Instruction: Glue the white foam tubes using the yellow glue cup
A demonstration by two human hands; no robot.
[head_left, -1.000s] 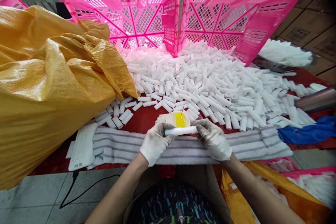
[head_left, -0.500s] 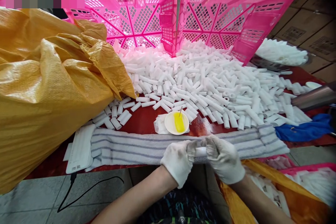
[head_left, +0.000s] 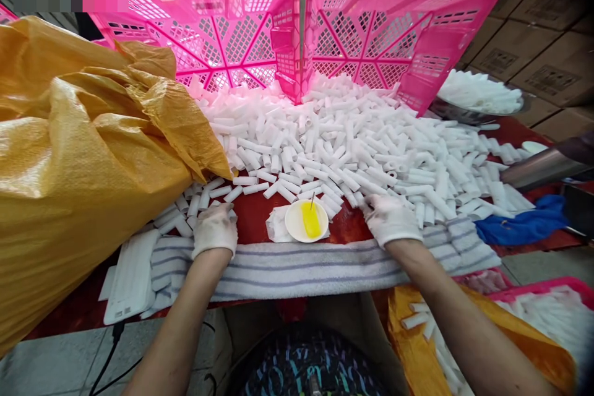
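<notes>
A bulging yellow sack (head_left: 88, 161) fills the left side, its lip overhanging the red table (head_left: 253, 216). Just beside it, the gloved left hand (head_left: 214, 230) rests palm down on scattered white tubes (head_left: 188, 213), fingers loosely curled; whether it grips one cannot be told. A striped towel (head_left: 297, 266) lines the near table edge. Bare table surrounds the small dish (head_left: 306, 221) of yellow paste at centre. The gloved right hand (head_left: 390, 219) reaches, fingers bent, into the near edge of the tube pile (head_left: 352, 142), which runs back to two tilted pink crates (head_left: 371, 37).

light: bright, even daylight | shadows: soft | edges: wide-angle bending, dark corners | focus: sharp
</notes>
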